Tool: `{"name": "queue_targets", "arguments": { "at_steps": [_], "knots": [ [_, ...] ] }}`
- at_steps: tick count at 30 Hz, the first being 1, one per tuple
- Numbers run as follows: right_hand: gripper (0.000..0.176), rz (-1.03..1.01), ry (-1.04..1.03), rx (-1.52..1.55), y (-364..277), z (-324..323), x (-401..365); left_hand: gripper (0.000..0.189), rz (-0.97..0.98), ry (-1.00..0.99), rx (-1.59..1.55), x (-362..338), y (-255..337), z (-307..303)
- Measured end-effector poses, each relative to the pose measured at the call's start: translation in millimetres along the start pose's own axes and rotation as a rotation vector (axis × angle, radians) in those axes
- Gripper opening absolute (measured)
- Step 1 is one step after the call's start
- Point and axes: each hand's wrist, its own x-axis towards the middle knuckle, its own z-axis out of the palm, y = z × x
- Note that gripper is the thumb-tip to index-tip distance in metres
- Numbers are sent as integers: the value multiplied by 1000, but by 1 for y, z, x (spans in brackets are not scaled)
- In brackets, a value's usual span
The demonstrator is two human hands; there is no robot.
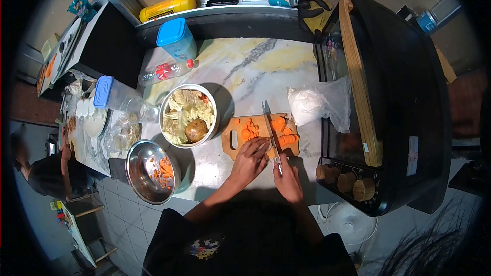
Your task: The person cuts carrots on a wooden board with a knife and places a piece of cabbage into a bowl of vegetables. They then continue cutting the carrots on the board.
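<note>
A wooden cutting board (233,152) lies on the marble counter in front of me, with cut orange carrot pieces (249,130) at its upper middle and more carrot pieces (288,140) on its right side. My right hand (288,180) is closed around the handle of a knife (271,128), whose blade points away from me across the board. Just left of the blade, my left hand (250,161) has its fingers bent together over the board; whatever lies under the fingertips is mostly hidden. A steel bowl (135,166) to the left contains small carrot pieces.
A white bowl (215,122) holds cabbage and a potato. Behind are a plastic bottle (166,71) and a blue-lidded container (179,46). A bag of white powder (309,105) sits beside a black oven (404,102) at right. Another person (51,176) is at far left.
</note>
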Motion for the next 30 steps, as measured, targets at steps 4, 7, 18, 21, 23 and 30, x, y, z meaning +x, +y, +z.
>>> {"name": "queue_targets", "arguments": {
  "at_steps": [4, 7, 18, 21, 23, 30],
  "knots": [
    [32, 5, 8, 27, -5, -2, -1, 39, -69, 6, -10, -3, 6, 0],
    [24, -88, 126, 43, 0, 5, -1, 38, -125, 18, -65, -2, 10, 0],
    [30, 23, 23, 33, 6, 5, 3, 34, -71, 49, -62, -2, 2, 4],
    [30, 39, 10, 15, 5, 3, 1, 35, -150, 38, -102, -3, 0, 4],
    [31, 10, 34, -2, 4, 5, 1, 34, -124, 23, -103, -2, 2, 0],
    [19, -65, 257, -33, -1, 14, -3, 30, -74, 121, 32, -4, -3, 13]
  ]
}}
